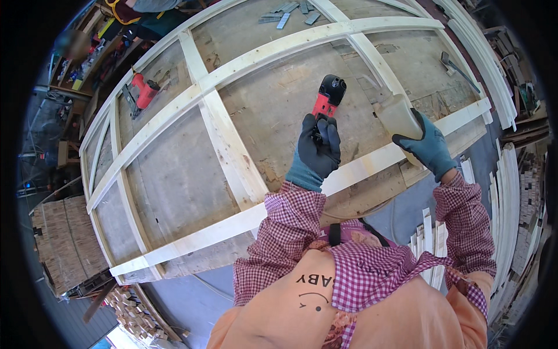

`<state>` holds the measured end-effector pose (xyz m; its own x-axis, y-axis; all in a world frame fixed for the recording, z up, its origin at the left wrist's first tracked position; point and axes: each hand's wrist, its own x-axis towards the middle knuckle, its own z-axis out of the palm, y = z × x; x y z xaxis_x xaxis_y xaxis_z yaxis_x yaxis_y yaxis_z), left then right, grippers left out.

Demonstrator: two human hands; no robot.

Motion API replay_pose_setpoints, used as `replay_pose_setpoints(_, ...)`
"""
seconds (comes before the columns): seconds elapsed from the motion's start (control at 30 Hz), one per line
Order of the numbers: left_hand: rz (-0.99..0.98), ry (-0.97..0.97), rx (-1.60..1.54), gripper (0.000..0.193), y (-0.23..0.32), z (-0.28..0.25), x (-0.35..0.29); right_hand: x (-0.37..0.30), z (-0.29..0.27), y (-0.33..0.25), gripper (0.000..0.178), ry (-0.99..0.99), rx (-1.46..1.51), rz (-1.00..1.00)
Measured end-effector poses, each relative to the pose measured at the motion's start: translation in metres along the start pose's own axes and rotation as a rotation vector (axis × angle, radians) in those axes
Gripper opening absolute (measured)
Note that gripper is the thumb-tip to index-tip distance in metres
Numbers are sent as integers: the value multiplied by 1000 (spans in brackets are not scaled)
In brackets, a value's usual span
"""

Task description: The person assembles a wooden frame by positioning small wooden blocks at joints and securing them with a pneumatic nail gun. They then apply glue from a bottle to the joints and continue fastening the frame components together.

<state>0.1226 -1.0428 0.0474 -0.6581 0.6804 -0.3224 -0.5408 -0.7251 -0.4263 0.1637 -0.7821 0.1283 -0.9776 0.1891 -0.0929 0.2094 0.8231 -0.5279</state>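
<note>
Teal-gloved, the left hand (pixel 314 148) has its fingers curled closed around the grip of a red-and-black power tool (pixel 329 96); the dark fingertips hide most of that grip, so the trigger cannot be made out. The right hand (pixel 427 145), gloved alike, is only partly closed, thumb and fingers spread around the girth of a pale plastic bottle (pixel 398 119).

From the left hand, the tool rises toward 12 to 1 o'clock, its black head uppermost. From the right hand, the bottle extends toward 10 to 11 o'clock, its narrow end over a crosspiece of the pale wooden frame (pixel 207 83); whether it touches the wood cannot be told. The bottle hides part of that crosspiece, and the left hand and forearm cover a stretch of the near rail.

Grey-brown boards (pixel 180 168) show through the bays. As seen from the left hand, a second red tool (pixel 143 92) lies at 10 o'clock, loose metal strips (pixel 283 20) near 12, and a strapped wood stack (pixel 67 244) at 8. A co-worker (pixel 152 24) is between 10 and 11, past the far edge. From the right hand, a hammer (pixel 459 71) lies at 1 o'clock within the frame, with long white strips (pixel 485 64) beyond it.
</note>
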Motion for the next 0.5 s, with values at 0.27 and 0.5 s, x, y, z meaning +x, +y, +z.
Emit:
replay_pose_setpoints(0.27,-24,33,-34,35,-2,1,0,5,-10,-11,84,-21,-136,8)
replay_pose_setpoints(0.5,-4,20,-14,38,-3,-3,-1,9,-17,-16,79,-9,-285,-53)
